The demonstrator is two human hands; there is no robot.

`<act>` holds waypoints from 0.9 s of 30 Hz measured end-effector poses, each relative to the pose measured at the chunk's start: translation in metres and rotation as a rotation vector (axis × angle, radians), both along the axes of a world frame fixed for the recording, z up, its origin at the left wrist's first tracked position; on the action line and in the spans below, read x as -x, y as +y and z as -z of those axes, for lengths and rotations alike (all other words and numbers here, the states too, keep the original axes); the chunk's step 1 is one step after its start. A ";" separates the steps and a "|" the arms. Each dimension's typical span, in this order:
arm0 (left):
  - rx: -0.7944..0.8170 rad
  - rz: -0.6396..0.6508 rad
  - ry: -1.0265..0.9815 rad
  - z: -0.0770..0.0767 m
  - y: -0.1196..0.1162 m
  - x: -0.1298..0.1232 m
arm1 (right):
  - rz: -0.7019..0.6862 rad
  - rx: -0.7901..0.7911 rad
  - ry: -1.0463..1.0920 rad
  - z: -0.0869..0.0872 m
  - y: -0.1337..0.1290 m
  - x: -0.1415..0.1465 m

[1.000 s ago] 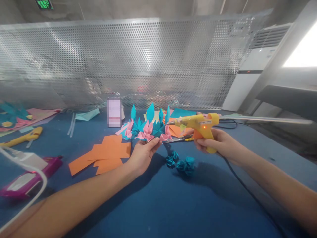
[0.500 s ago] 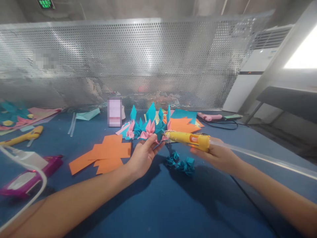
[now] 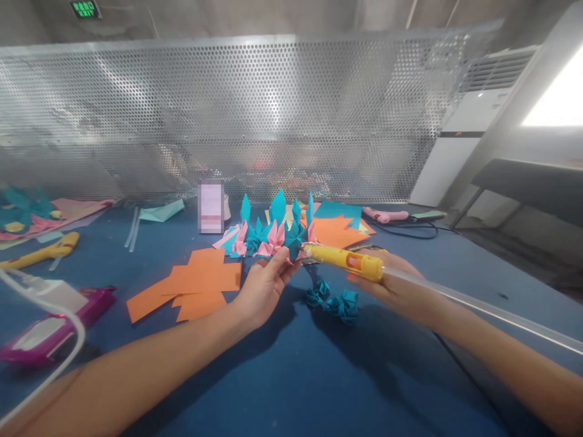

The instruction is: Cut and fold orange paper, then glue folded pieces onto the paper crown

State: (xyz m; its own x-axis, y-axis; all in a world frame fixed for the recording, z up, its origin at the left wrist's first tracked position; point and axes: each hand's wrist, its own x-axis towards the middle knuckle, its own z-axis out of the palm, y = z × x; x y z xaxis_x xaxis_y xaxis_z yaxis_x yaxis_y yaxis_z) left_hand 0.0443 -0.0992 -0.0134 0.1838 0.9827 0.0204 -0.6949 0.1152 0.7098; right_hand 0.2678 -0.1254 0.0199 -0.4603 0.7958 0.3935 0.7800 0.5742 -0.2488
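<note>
One left hand (image 3: 265, 285), pinching folded-paper cluster (image 3: 276, 234); one right hand (image 3: 396, 276), gripping glue gun (image 3: 339, 257). I log the glue gun's long axis toward the cluster, ten o'clock.

Yellow glue gun (image 3: 341, 259): lower now and turned over.
Clear stick (image 3: 473, 305): slants down now.
Pink glue gun (image 3: 387, 215): now in sight.

so the folded-paper piece (image 3: 276, 235) is a bunch of teal spikes standing up behind crinkly pink folds, and the yellow glue gun (image 3: 341, 259) points at its right end, nozzle super close, long clear glue stick (image 3: 483, 308) poking out the back
</note>
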 end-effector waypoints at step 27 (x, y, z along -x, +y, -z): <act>-0.002 0.016 -0.010 0.002 0.003 0.000 | 0.018 -0.055 -0.029 0.000 -0.001 0.003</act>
State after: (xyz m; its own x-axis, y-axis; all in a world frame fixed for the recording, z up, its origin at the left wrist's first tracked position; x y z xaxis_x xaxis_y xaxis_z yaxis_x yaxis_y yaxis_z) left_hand 0.0439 -0.0966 -0.0158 0.1988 0.9797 0.0243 -0.6998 0.1246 0.7034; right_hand 0.2650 -0.1265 0.0197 -0.4575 0.7815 0.4241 0.7968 0.5720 -0.1945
